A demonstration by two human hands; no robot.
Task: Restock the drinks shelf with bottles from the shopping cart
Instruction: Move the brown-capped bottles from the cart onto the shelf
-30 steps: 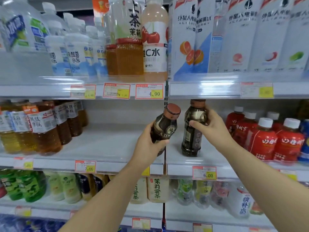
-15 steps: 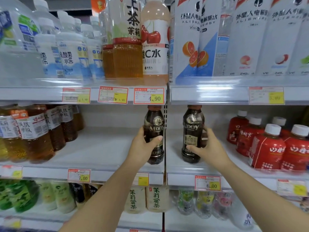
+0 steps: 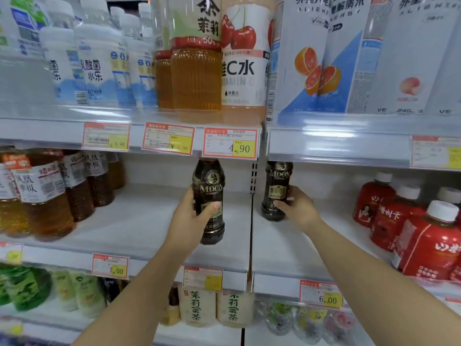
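Note:
Two dark coffee bottles stand upright on the white middle shelf [image 3: 139,221], one on each side of the vertical divider. My left hand [image 3: 189,221] wraps the lower half of the left coffee bottle [image 3: 209,186], whose base rests near the shelf's front. Further back on the right section, my right hand [image 3: 298,206] holds the right coffee bottle [image 3: 277,181] from its right side, fingers on its label. The caps of both bottles are hidden behind the price strip above. The shopping cart is out of view.
Amber tea bottles [image 3: 47,196] fill the middle shelf's left end and red bottles [image 3: 424,231] its right end. Tall water, tea and carton drinks crowd the top shelf [image 3: 324,143]. Price tags [image 3: 229,143] line the shelf edges. Green and pale tea bottles sit below.
Both bottles went from tilted and lifted to upright on the middle shelf. The right bottle slid further back. The view moved closer to the shelf.

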